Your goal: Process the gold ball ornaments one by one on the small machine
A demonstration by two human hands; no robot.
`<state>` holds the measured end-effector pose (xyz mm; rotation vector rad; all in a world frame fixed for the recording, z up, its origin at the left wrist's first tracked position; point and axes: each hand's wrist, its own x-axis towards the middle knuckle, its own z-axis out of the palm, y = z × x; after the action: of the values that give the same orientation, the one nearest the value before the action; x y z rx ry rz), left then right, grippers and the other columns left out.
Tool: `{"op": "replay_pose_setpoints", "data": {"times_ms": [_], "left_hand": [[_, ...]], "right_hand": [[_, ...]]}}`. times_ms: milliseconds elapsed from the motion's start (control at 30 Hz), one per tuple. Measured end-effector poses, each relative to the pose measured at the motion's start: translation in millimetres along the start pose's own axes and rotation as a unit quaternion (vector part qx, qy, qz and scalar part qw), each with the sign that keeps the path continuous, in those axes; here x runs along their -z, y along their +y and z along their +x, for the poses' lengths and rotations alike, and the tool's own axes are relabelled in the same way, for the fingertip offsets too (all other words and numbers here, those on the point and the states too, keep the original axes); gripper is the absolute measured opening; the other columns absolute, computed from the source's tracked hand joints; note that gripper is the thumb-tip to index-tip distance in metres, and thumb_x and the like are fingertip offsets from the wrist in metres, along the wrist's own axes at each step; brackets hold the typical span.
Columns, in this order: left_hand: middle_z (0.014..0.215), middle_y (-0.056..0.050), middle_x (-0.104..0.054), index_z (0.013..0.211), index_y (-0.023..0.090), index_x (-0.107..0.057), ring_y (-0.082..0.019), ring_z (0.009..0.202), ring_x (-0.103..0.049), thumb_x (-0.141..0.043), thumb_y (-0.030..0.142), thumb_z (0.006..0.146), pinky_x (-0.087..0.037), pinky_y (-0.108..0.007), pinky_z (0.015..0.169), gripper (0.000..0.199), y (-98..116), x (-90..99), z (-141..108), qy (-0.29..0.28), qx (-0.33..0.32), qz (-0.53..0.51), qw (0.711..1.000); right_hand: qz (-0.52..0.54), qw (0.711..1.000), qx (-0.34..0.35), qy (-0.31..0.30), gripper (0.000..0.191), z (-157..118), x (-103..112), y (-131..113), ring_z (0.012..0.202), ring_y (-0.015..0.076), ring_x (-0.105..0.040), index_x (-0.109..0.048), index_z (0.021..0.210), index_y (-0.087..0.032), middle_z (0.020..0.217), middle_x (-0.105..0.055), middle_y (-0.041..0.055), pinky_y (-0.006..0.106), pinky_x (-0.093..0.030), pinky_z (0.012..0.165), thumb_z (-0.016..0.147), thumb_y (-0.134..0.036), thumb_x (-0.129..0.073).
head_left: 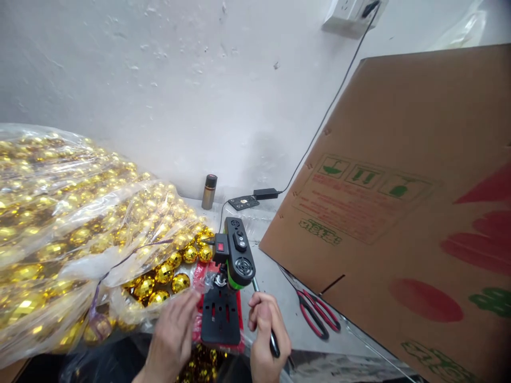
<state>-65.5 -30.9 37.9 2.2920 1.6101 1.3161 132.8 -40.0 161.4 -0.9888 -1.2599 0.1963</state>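
A small bench machine with a black motor head [240, 252] and a flat slotted black base plate [221, 324] stands in front of me. My right hand [266, 332] is closed around a thin metal rod with a black grip [274, 344], which rises along the machine's right side. To the left of the base plate is my left hand [175, 332], its fingers stretched forward and slightly blurred, with no held object showing. Just beyond those fingers, shiny gold faceted balls [164, 273] spill from the mouth of a large clear plastic bag [80, 213].
Red-handled scissors [317, 314] lie right of the machine, by a big cardboard box [383, 213]. A dark-capped bottle [209, 191] and a black power adapter [265, 193] stand near the wall. The adapter's cord [329, 109] climbs to a wall socket [353, 16].
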Motion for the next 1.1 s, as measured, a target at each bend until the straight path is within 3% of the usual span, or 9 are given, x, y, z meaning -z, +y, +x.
{"op": "replay_pose_setpoints", "data": {"times_ms": [67,200,267,400,600,800,900,967,1100], "left_hand": [[0.130,-0.012,-0.080,0.136,0.026,-0.071,-0.029,0.125,-0.073,-0.038,0.019,0.105,-0.057,-0.048,0.111,0.045,-8,22.3,44,-0.022,0.057,0.038,0.997],[0.108,-0.012,-0.083,0.110,0.024,-0.076,-0.032,0.106,-0.080,-0.051,0.021,0.100,-0.062,-0.042,0.092,0.027,-25,33.8,101,-0.232,0.141,0.138,0.952],[0.109,-0.012,-0.083,0.110,0.025,-0.074,-0.032,0.101,-0.081,-0.064,0.021,0.092,-0.061,-0.039,0.085,0.021,-28,26.3,105,-0.282,0.146,0.152,0.936],[0.118,-0.014,-0.079,0.130,0.024,-0.068,-0.032,0.096,-0.081,-0.069,0.012,0.078,-0.060,-0.037,0.082,0.053,-27,10.0,93,-0.290,0.140,0.155,0.934],[0.130,-0.014,-0.076,0.138,0.022,-0.061,-0.032,0.113,-0.077,-0.063,0.042,0.090,-0.060,-0.043,0.097,0.051,-22,14.7,90,-0.176,0.153,-0.048,0.971],[0.123,-0.010,-0.077,0.122,0.023,-0.061,-0.031,0.109,-0.076,-0.073,0.055,0.077,-0.058,-0.044,0.098,0.056,-1,18.4,91,-0.081,0.251,-0.233,0.936],[0.103,-0.005,-0.078,0.115,0.024,-0.057,-0.028,0.094,-0.076,-0.083,0.056,0.070,-0.059,-0.040,0.089,0.061,11,7.4,81,-0.049,0.321,-0.334,0.885],[0.091,-0.002,-0.077,0.113,0.024,-0.055,-0.026,0.084,-0.075,-0.086,0.061,0.067,-0.059,-0.038,0.081,0.067,21,-3.4,73,-0.039,0.382,-0.423,0.820],[0.103,-0.007,-0.080,0.120,0.023,-0.063,-0.030,0.095,-0.077,-0.084,0.069,0.070,-0.060,-0.041,0.086,0.071,37,-27.7,56,-0.028,0.449,-0.523,0.724]], "right_hand": [[0.005,1.000,0.008,0.008,0.037,2,-1,-2,0.050,0.0094,-0.050,-0.059,0.076,-0.021,0.070,-0.056,-0.0026,0.024,-0.040,0.048,0.111,-0.028,-0.048],[0.014,1.000,0.022,0.008,0.036,6,-3,-4,0.050,0.0092,-0.049,-0.060,0.078,-0.021,0.070,-0.056,-0.0029,0.023,-0.040,0.048,0.111,-0.025,-0.046],[0.012,0.999,0.032,0.004,0.036,6,-3,-4,0.051,0.0086,-0.049,-0.060,0.078,-0.021,0.071,-0.056,-0.0032,0.022,-0.041,0.049,0.111,-0.022,-0.046],[0.009,0.999,0.040,0.002,0.036,6,-3,-3,0.053,0.0084,-0.050,-0.058,0.078,-0.022,0.072,-0.056,-0.0036,0.022,-0.041,0.052,0.111,-0.018,-0.045],[0.012,0.999,0.041,-0.004,0.036,2,-1,-1,0.057,0.0099,-0.052,-0.058,0.077,-0.022,0.074,-0.056,-0.0022,0.023,-0.042,0.055,0.111,-0.017,-0.044],[0.008,0.999,0.045,0.002,0.034,1,-2,0,0.056,0.0094,-0.050,-0.059,0.079,-0.021,0.073,-0.056,-0.0026,0.023,-0.041,0.054,0.110,-0.016,-0.044],[0.005,0.999,0.037,-0.008,0.033,4,-2,-2,0.056,0.0090,-0.051,-0.059,0.080,-0.022,0.075,-0.057,-0.0027,0.022,-0.041,0.054,0.110,-0.016,-0.044],[0.001,1.000,0.026,-0.010,0.032,8,-1,-5,0.055,0.0090,-0.049,-0.059,0.081,-0.022,0.074,-0.056,-0.0027,0.022,-0.040,0.052,0.110,-0.017,-0.045],[0.001,1.000,0.008,-0.028,0.032,22,3,-15,0.054,0.0101,-0.045,-0.058,0.080,-0.022,0.071,-0.054,-0.0031,0.022,-0.039,0.051,0.110,-0.021,-0.046]]}}
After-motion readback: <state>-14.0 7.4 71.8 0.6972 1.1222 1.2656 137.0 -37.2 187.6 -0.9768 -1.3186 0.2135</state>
